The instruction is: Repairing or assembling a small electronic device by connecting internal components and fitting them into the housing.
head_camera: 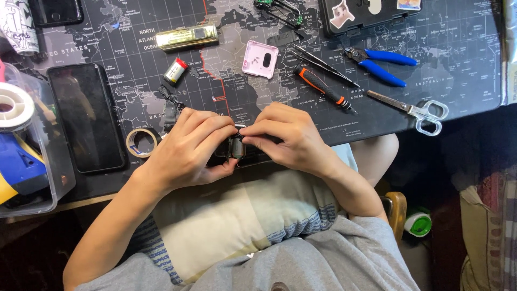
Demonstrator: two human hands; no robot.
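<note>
At the far left we see a clear plastic bin [37, 199] on the table [474, 81], which is covered by a dark world-map mat. In the bin lie a white spool [13, 106] and a blue and yellow object [19, 167] that we cannot identify. Just right of the bin lies a black phone [86, 116], screen up. Next comes a roll of tape [141, 143] lying flat, and above it a small white cylinder with a red cap [175, 70] and a gold rectangular bar [187, 36].

Our left hand [188, 148] is curled, its fingers closed around a small dark device [235, 145] at the near edge of the table, over a pale cushion [226, 215] on the lap. Our right hand [288, 137] meets it from the other side, fingertips pinching the same device, so both hands are grasping it between them. Most of the device is hidden by the fingers, and we cannot tell what it is.

Beyond the hands lies a pink square plate with an oval hole [260, 59]. To its right we find a black screwdriver with orange bands [323, 87], thin tweezers [323, 63], blue-handled pliers [379, 63] and, nearest the right edge, scissors with clear handles [414, 109]. A black case with stickers [366, 13] sits at the top.
</note>
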